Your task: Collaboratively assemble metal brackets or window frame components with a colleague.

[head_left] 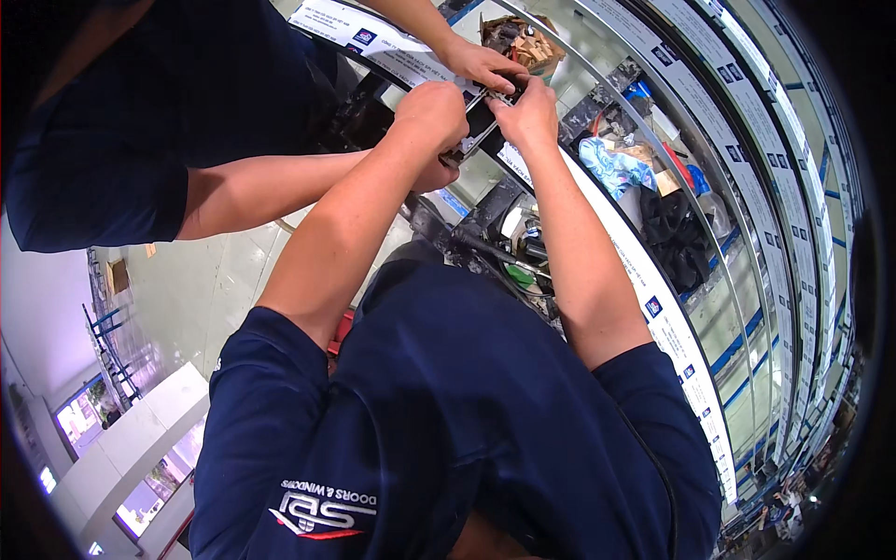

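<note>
My left hand is closed in a fist beside a gap in a long film-covered profile. A thin metal edge or rod shows by its knuckles; whatever it grips is hidden. Across the gap, my right hand has its thumb and fingers bent onto a small dark part. A co-worker's hand reaches in from above and touches the same spot. The co-worker's other hand sits below my left wrist, partly covered by it, near a dark object.
A cardboard box of scraps stands beyond the hands. On the right, a shelf holds a blue patterned cloth and black fabric. Several long profiles curve along the right side. The co-worker's torso fills the upper left.
</note>
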A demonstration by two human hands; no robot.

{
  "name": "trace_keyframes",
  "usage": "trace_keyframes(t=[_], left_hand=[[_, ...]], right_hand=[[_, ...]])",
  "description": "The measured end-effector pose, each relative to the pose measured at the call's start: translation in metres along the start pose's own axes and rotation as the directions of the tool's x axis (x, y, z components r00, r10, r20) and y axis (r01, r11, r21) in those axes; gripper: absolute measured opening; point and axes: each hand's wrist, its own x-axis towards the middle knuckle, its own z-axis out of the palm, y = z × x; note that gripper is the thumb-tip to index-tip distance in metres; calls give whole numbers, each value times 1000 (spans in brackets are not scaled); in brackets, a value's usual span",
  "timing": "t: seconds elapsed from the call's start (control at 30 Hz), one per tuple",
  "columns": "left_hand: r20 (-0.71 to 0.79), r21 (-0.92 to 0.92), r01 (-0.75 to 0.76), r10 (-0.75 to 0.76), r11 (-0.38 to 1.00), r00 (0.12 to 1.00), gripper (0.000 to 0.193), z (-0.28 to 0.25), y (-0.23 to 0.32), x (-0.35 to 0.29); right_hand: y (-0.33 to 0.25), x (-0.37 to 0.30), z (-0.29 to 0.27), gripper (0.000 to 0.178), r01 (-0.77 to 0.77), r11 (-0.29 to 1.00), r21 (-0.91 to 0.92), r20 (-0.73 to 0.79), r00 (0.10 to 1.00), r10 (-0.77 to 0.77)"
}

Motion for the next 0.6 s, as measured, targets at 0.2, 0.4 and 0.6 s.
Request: trace_keyframes(t=[0.2, 0.4, 0.6], left_hand=[[-483, -238, -345, 197, 908, 853, 24, 22, -6, -55], [-146, -479, -434, 418, 763, 896, 27, 121, -45, -145], [203, -510, -48, 174, 859, 963, 40, 186, -144, -193]], right_hand=[[26, -4, -2, 89, 180, 956, 232, 19, 982, -190], [57, -39, -13, 86, 507, 858, 87, -97, 861, -499], [32, -114, -50, 44, 301, 843, 446, 102, 918, -383]])
